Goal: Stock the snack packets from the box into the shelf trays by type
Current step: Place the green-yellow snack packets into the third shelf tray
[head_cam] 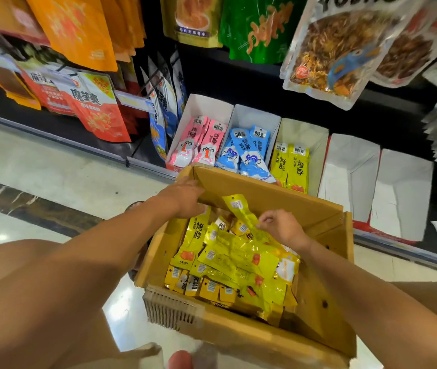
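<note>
I note three trays (254, 113) part-stocked, two bare, box (265, 187) heaped: right hand (282, 227) pinches a yellow packet (240, 209), left hand (185, 197) rests loosely on the box's far-left corner.

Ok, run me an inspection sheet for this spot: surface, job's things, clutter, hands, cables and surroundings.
Surface: pale glossy floor.
Job's things: cardboard box holds loose yellow packets; stocked trays hold pink packets, blue packets and shelved yellow packets; two further trays to the right show no packets.
Clutter: nothing seen.
Hands: left hand at the box's left rim, grip unclear; right hand pinches a raised packet.
Cables: nothing seen.
Surroundings: hanging snack bags above and beside.
</note>
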`<state>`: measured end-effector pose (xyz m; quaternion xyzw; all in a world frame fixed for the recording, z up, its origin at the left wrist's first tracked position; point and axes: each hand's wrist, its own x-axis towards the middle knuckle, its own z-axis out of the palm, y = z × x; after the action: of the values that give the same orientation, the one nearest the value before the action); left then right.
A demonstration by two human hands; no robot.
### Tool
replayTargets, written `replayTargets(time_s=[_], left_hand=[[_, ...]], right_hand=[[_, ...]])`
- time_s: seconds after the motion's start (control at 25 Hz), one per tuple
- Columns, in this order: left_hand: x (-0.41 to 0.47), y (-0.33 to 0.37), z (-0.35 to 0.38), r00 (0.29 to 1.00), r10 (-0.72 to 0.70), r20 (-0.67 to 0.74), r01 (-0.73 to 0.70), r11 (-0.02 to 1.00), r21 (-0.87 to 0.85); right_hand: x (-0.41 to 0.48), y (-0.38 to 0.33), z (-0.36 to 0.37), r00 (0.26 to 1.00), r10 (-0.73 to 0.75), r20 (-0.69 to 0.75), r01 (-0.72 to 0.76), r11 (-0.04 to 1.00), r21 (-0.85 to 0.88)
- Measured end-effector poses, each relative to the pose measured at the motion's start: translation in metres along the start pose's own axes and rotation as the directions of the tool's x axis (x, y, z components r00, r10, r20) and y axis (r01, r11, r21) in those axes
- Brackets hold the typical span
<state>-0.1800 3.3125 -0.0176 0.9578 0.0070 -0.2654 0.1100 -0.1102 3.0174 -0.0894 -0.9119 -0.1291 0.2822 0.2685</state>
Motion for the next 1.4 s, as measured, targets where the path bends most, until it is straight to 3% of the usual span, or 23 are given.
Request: replayTargets(time_s=[0.12,0.32,0.44,0.56,0.68,0.76,0.92,1.08,1.28,1.4], left_hand=[[0.000,0.006,-0.004,0.999,0.010,-0.031,-0.019,0.956,-0.292],[-0.001,0.012,-0.003,0.998,-0.031,0.053,0.059,0.714,-0.697],[-0.002,0.016,-0.005,0.998,-0.045,0.052,0.069,0.583,-0.809],[-0.002,0.019,-0.007,0.998,-0.019,0.064,0.066,0.387,-0.920],[-0.001,0.023,-0.013,0.996,-0.040,0.083,0.089,0.196,-0.977],[-0.002,0.025,-0.018,0.995,-0.042,0.086,0.091,0.125,-0.988],[0.000,0.023,-0.014,0.996,-0.056,0.076,0.082,0.112,-0.990],[0.004,0.012,-0.008,0.984,-0.170,0.046,0.073,0.155,-0.985],[0.002,-0.010,-0.002,0.963,-0.268,0.014,0.071,0.203,-0.977],[0.000,-0.021,0.000,0.956,-0.293,0.006,0.084,0.255,-0.963]], right_hand=[[0.000,-0.017,-0.008,0.997,-0.054,-0.051,0.065,0.967,0.245],[-0.001,-0.055,-0.018,1.000,-0.014,-0.028,0.026,0.870,0.492],[-0.004,-0.070,-0.019,0.999,-0.026,0.026,0.007,0.818,0.575],[-0.005,-0.081,-0.018,0.996,-0.055,0.067,-0.002,0.755,0.656],[-0.005,-0.089,-0.017,0.995,-0.059,0.077,-0.009,0.734,0.679],[-0.004,-0.091,-0.017,0.996,-0.050,0.075,-0.016,0.723,0.691],[0.000,-0.096,-0.011,0.996,-0.043,0.078,-0.024,0.711,0.702],[0.006,-0.084,0.003,0.989,-0.020,0.150,-0.094,0.695,0.712],[0.021,-0.033,0.037,0.967,0.172,0.186,-0.242,0.842,0.481],[0.028,-0.002,0.060,0.935,0.277,0.221,-0.341,0.875,0.344]])
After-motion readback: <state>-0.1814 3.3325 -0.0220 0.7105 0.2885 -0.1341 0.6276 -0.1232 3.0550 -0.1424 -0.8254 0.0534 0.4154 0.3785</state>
